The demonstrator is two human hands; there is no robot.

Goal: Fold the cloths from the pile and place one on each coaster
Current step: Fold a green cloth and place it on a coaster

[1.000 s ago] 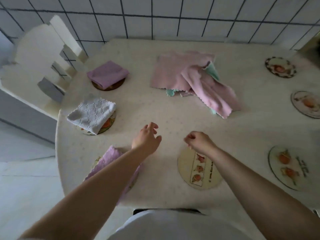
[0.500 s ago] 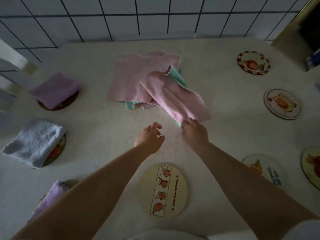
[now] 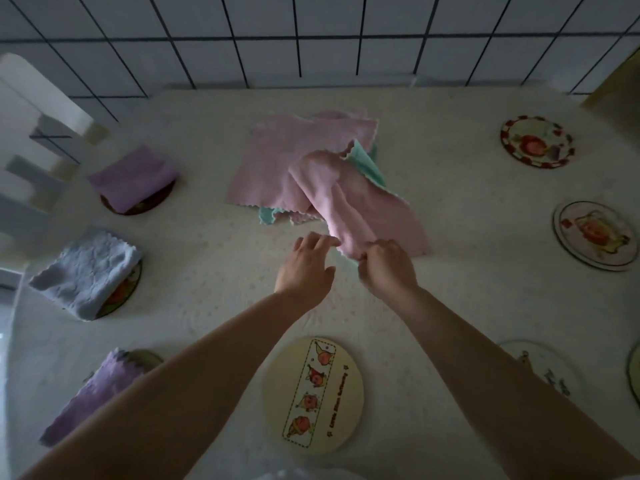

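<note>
Your right hand (image 3: 388,268) pinches the near corner of a pink cloth (image 3: 349,209) lying on top of the pile (image 3: 298,168) at the middle of the worktop (image 3: 467,271). Your left hand (image 3: 306,268) hovers just beside the same corner, fingers loose and spread, holding nothing. Nearer you than the pile lies a bare cream coaster (image 3: 313,393). To the left of the pile, three coasters carry folded cloths: purple (image 3: 133,176), pale blue (image 3: 86,268) and purple (image 3: 93,393).

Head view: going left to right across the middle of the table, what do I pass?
Folded blue cloth → left hand → right hand, pinching the pink cloth → bare coaster near the right edge.
</note>
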